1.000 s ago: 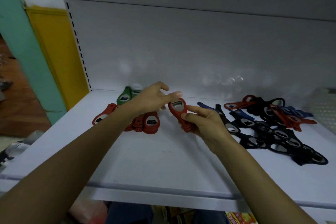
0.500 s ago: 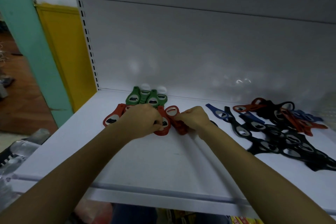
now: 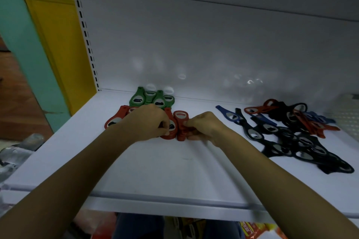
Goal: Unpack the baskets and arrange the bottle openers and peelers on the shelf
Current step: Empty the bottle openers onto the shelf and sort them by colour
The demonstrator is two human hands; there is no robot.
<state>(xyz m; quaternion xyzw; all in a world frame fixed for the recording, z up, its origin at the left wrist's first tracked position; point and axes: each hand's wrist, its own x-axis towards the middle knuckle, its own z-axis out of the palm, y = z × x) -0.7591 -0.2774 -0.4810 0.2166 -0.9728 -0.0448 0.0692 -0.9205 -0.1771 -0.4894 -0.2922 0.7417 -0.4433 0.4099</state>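
Red plastic makes up the stack of red plastic bottle openers [image 3: 181,122] standing on edge near the middle of the white metal shelf [image 3: 155,170]. The right hand [image 3: 205,127] grips it from the right, thumb and curled fingers closed round the lower end of the stack. Touching it on the left is a second red stack [image 3: 171,124], which the left hand [image 3: 148,120] pinches with its fingers curled over the top. Both hands rest low on the shelf, knuckles up, with the two red stacks pressed together between them.

More red oval openers [image 3: 116,119] lie just left of the left hand, partly hidden by it. Directly behind the hands, close to the back panel, sit the green oval bottle openers [image 3: 151,99], bunched side by side.

Well to the right of the right hand is a loose heap of slim black, blue and red openers [image 3: 291,134], overlapping at all angles.

At the far right edge a pale perforated surface [image 3: 347,117] shows; whether it is a basket, or holds anything, cannot be told. Crinkled clear plastic [image 3: 19,147] lies beyond the shelf's left end.
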